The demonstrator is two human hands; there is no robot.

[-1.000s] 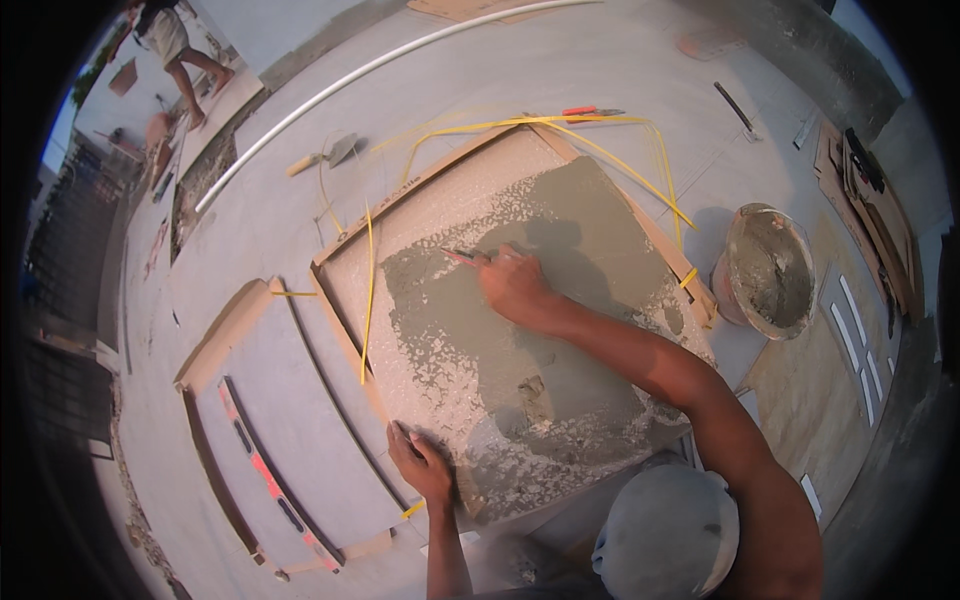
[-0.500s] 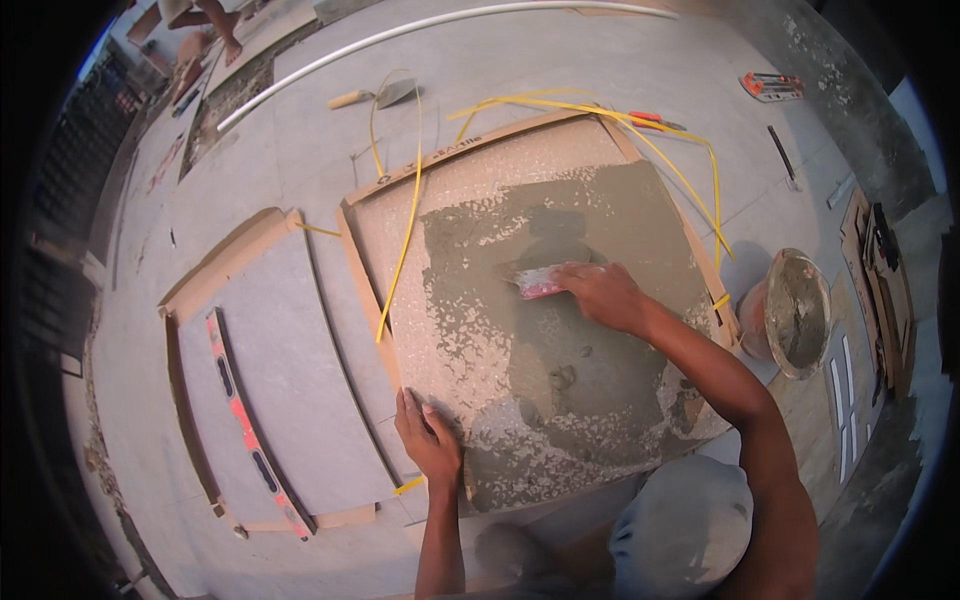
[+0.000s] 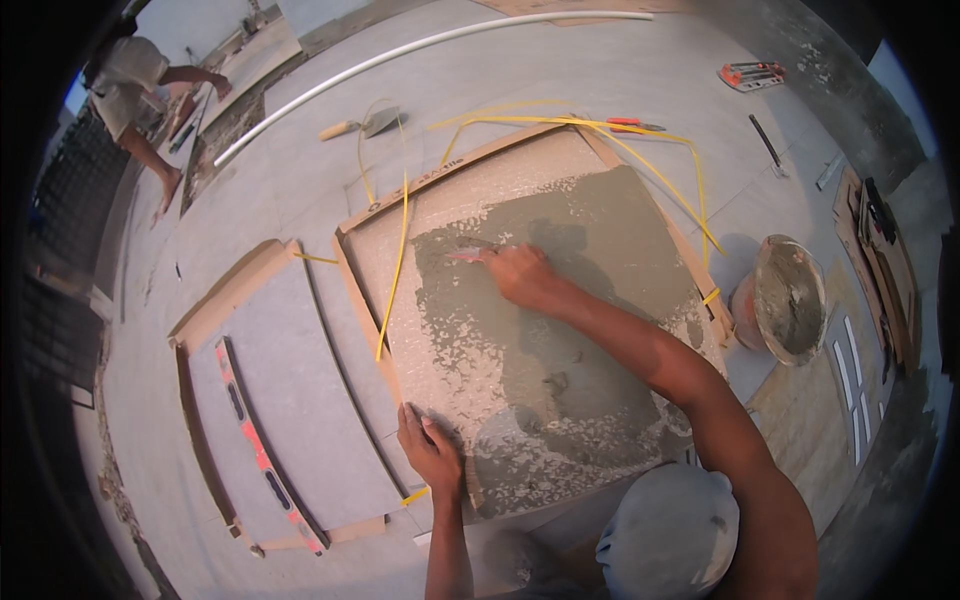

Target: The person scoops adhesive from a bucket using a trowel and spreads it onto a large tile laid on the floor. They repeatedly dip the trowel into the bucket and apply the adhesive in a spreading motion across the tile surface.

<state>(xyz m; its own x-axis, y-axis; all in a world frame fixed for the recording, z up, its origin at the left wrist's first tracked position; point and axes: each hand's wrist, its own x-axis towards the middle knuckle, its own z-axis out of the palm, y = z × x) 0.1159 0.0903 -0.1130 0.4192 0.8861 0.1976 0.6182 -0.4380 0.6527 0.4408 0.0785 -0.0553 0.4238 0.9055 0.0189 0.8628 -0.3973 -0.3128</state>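
Observation:
My right hand (image 3: 525, 277) is closed around a trowel (image 3: 466, 256) with a pink and white part, its blade mostly hidden, low against the mortar. Grey wet mortar (image 3: 610, 235) covers much of a large tile (image 3: 450, 375) lying back side up, patchy toward its left and near sides. Against the tile's left edge rests my left hand (image 3: 432, 455), fingers stretched out, thumb apart, gripping nothing. Cardboard edging (image 3: 460, 165) lines the tile's far and side edges. Yellow strapping (image 3: 398, 265) lies loosely across its far left corner.
To the right stands a mortar bucket (image 3: 790, 300). A spirit level (image 3: 262, 440) lies on another tile (image 3: 320, 420) at left. Beyond are a pointed trowel (image 3: 380, 122), red-handled pliers (image 3: 635, 125), an orange tool (image 3: 752, 76) and a white pipe (image 3: 430, 55). Another person (image 3: 130, 85) bends at far left.
My right hand has swept the trowel left and away from me across the mortar. My left hand stays at the tile's edge. More of the other person shows as the view shifts.

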